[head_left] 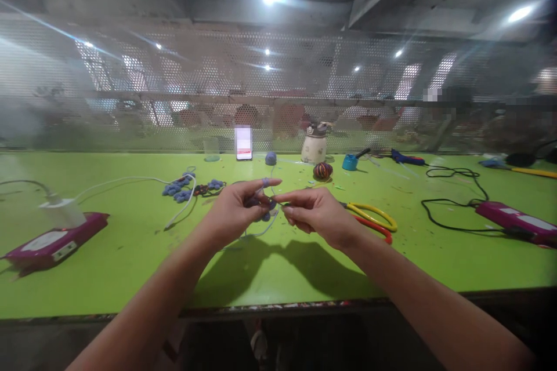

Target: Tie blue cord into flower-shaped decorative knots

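My left hand is closed around a small purple crochet piece, mostly hidden by the fingers. Purple yarn wraps my raised left index finger, and a strand leads back toward a purple yarn ball. Pinched in my right hand is a thin dark crochet hook, its tip at the crochet piece. A loose strand hangs below the hands. Left of them lie purple crocheted flowers. Behind my right wrist are scissors with yellow and red handles.
A lit phone stands at the back beside a clear cup. A pale jug, multicoloured yarn ball, turquoise pot and blue glue gun are further right. Magenta power strips with cables lie at both sides of the green table.
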Demonstrator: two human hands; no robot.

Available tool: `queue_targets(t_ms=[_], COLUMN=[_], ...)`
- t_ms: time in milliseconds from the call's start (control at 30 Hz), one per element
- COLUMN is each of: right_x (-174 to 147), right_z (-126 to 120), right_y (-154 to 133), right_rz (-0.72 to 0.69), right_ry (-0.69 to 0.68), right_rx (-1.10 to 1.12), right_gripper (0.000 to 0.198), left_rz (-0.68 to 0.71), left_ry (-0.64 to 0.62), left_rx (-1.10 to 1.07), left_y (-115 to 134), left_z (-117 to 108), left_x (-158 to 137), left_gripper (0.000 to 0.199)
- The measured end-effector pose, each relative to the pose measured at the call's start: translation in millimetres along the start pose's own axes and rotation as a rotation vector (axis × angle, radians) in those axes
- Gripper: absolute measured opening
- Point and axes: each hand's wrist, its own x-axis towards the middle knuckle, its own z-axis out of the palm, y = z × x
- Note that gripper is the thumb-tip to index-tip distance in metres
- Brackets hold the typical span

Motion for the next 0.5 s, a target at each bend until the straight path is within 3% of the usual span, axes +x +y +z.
queue_targets(t_ms=[133,200,300,400,500], right_x=[2.1,1.7,-0.3,-2.7,-4.7], right_z=[6.0,11.1,18.4,21.5,20.0], right_y=[3.8,5.0,5.9,6.5,6.2], right_rz=[0.090,0.076,-0.035,-0.149,-0.233], right_ry=[0.056,0.096,0.131,0.109,0.066], right_rx=[0.114,0.214,0.337,0.348,0.270], right_gripper=[0.028,0.028,0.028,0.025,0.026], left_rz=[0.183,0.244,0.172,0.042,0.011], left_ry=[0.093,0.190,0.260,0.212,0.181], left_rx=[0.280,0.301,0.012,-0.404,-0.570], left_y=[-5.1,-6.0,-3.7,0.4,3.3], left_z=[9.4,13.7,16.8,15.3,12.1], left_x=[-0.5,-1.4,-3.3,-4.8,-6.0], left_gripper=[0.038,0.036,0.032,0.032,0.036])
